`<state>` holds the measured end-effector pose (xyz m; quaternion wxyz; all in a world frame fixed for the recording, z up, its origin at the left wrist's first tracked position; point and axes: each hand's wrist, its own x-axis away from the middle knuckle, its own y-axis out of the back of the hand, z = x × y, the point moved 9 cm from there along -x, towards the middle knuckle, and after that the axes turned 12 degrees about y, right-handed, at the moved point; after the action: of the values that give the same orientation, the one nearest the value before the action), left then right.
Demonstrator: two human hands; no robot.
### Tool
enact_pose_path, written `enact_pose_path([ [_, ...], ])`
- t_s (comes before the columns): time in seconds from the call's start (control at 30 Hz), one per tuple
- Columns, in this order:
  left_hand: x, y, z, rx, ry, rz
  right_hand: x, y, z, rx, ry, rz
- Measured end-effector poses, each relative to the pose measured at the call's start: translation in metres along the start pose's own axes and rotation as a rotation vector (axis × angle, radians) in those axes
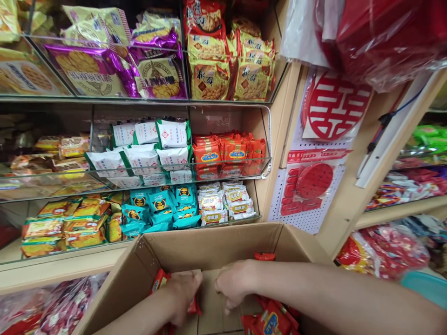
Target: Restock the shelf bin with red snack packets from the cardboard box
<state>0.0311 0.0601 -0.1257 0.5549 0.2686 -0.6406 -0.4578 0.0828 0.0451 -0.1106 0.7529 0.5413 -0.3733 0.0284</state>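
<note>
An open cardboard box (209,249) stands in front of me, with both my hands reaching down inside it. My left hand (181,293) is closed around a red snack packet (194,305) near the box's left side; another red packet (160,280) shows just behind that wrist. Over the bare box bottom, my right hand (235,283) has bent fingers spread apart, and nothing shows between them. Below the right forearm lie several red snack packets (274,320) with a blue-and-gold label. One more red packet (264,256) peeks out behind the right wrist.
Shelves with clear front guards hold red packets (223,153), white-and-green packets (143,158), teal packets (160,202) and small white packets (225,204). A pegboard (296,204) with red decorations is on the right. Red plastic-wrapped goods (394,32) hang at upper right.
</note>
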Motion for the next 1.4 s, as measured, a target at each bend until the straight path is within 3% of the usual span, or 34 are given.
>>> enact_pose_path([
  [0.13, 0.013, 0.032, -0.005, 0.149, -0.073, -0.087, 0.019, 0.018, -0.023, -0.1, -0.13, -0.108],
  [0.2, 0.024, 0.055, -0.005, 0.274, -0.135, -0.185, 0.027, 0.03, -0.025, -0.288, -0.034, -0.234],
  [0.27, 0.038, 0.081, -0.004, 0.453, -0.245, -0.332, 0.034, 0.038, -0.019, -0.608, 0.157, -0.341],
  [0.37, 0.056, 0.102, -0.001, 0.568, -0.379, -0.532, 0.043, 0.048, -0.017, -1.045, 0.326, -0.487],
  [0.53, 0.068, 0.116, 0.003, 0.685, -0.411, -0.703, 0.058, 0.065, -0.031, -1.21, 0.353, -0.759],
  [0.7, 0.057, 0.12, 0.023, 1.125, -0.31, -0.621, 0.073, 0.077, -0.043, -1.182, 0.369, -0.885],
  [0.9, 0.051, 0.118, 0.029, 1.158, -0.278, -0.568, 0.086, 0.087, -0.041, -0.961, 0.352, -1.045],
  [1.27, 0.046, 0.111, 0.024, 1.199, -0.278, -0.447, 0.083, 0.079, -0.043, -0.817, 0.197, -0.897],
  [1.4, 0.048, 0.112, 0.021, 1.113, -0.266, -0.425, 0.085, 0.077, -0.042, -0.654, 0.134, -0.843],
])
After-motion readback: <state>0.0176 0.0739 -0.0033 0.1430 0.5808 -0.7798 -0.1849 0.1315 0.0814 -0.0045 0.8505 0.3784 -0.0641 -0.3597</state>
